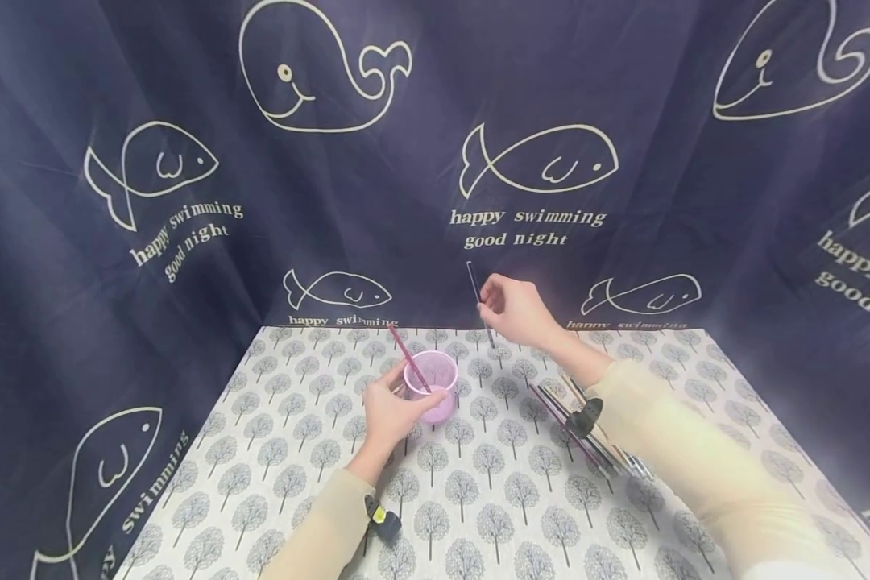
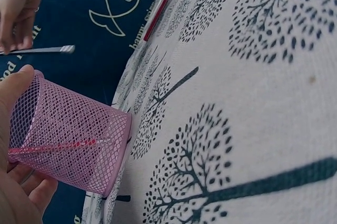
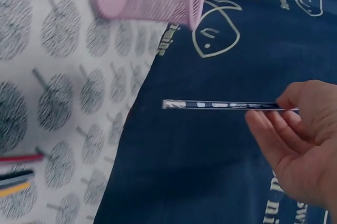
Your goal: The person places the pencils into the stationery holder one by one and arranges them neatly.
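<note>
pencil (image 3: 226,105), slim and straight; round mesh cup (image 2: 73,113)

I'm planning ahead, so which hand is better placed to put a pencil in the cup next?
Right hand, I'd say: it pinches a dark pencil, while the left hand holds the pink cup.

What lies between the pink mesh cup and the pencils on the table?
Only bare tree-print tablecloth lies between mesh cup and pencils; the head view shows it.

Head view high, forward and downward; wrist views near, sideways-on, with the pink mesh cup (image 2: 73,124) in both
</note>
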`<state>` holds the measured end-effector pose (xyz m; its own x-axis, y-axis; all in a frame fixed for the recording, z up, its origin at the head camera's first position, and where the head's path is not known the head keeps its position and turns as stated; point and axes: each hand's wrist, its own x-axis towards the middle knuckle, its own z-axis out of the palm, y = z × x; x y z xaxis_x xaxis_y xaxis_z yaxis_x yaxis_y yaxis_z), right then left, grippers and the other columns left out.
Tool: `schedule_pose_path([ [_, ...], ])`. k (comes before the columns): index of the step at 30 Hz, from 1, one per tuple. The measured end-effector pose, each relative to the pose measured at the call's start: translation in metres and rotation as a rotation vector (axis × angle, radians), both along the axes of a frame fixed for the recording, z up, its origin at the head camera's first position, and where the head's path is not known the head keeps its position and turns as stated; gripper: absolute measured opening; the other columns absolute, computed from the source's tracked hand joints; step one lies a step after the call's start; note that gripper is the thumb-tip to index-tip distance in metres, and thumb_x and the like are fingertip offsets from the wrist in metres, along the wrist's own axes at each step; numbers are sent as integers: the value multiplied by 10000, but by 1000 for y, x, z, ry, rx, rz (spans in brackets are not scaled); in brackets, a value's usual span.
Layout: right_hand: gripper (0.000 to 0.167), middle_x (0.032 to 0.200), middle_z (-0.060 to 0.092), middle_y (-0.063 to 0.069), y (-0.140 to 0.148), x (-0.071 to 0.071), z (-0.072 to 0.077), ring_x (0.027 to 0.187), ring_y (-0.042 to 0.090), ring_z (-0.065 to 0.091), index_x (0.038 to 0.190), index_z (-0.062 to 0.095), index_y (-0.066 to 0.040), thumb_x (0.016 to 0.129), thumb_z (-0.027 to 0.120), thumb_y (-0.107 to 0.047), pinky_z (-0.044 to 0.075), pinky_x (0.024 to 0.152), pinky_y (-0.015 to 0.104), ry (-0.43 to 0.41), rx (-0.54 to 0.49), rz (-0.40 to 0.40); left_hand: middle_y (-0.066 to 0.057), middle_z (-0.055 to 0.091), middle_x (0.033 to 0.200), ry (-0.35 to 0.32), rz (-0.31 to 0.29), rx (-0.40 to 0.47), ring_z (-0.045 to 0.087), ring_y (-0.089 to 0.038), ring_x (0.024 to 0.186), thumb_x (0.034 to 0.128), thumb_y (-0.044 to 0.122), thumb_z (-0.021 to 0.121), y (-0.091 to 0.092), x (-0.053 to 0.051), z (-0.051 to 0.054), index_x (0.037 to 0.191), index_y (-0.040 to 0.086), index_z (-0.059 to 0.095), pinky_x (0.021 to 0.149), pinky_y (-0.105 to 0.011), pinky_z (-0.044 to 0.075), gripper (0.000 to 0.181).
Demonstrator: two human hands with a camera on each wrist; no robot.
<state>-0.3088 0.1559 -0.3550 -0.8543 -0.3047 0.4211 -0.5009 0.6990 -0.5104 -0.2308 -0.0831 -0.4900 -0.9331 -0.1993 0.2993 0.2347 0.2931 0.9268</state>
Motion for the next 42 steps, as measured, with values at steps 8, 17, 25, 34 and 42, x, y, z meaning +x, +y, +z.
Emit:
schedule_pose_path([
  [8,91,942,791,98,-32,2,1,840,234,779,1004,647,-82,969,726,-110,688,789,388,35,-108,77,-205,780,1226,34,5,-17,789,-378,1071,621,288,1050,-3,1,-3,1314,15,731,922,-434,690,810],
  [17,85,947,797,95,-54,7,-7,862,228,792,1000,681,-74,975,741,-128,689,803,369,15,-149,82,-272,762,1215,70,-9,-24,786,-418,1056,637,251,1045,0,-3,-3,1317,-49,705,893,-426,695,818],
  [25,95,960,798,93,-69,9,-6,880,236,801,1006,696,-75,970,756,-139,700,815,349,-23,-177,108,-269,764,1209,84,-29,-7,783,-423,1060,645,250,1044,-1,-2,-3,1320,-48,703,907,-449,692,812],
  [34,77,917,793,70,-84,10,-33,820,172,760,967,716,-85,959,781,-125,680,775,254,-96,1,151,-243,784,1166,130,-18,-63,801,-389,997,647,299,1043,-1,-3,-5,1291,-27,729,854,-455,705,788],
  [42,67,861,803,71,-90,11,-47,759,158,755,917,736,-76,927,802,-86,663,705,215,-97,96,160,-230,791,1154,147,-12,-77,805,-382,982,652,312,1038,-2,-5,-6,1283,-8,742,838,-449,705,767],
])
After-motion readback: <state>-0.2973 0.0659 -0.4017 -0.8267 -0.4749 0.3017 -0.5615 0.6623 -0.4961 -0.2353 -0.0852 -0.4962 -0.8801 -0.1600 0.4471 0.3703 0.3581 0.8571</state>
